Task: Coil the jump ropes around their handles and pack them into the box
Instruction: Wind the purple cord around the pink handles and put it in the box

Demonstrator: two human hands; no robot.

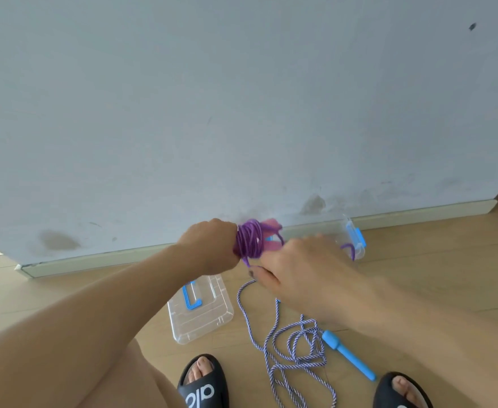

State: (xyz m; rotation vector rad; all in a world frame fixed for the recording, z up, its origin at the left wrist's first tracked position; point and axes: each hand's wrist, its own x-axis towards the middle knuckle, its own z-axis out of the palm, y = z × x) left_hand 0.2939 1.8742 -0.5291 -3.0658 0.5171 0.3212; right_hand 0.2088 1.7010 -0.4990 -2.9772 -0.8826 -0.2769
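I see L hand (212,248) gripping pink handles, purple rope (249,241) coiled, axis left-right; R hand (298,272) pinches free tail, box (346,240) just beyond.

clear plastic lid (200,316) — glossy, matt wood floor (436,260)

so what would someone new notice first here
Probably the purple rope wound in a thick coil round pink handles, gripped mid-frame by the left hand while the right hand pinches its loose end. Below, a striped rope lies loose on the floor with a blue handle beside it. A clear lid lies left of that rope, and the box stands by the wall.
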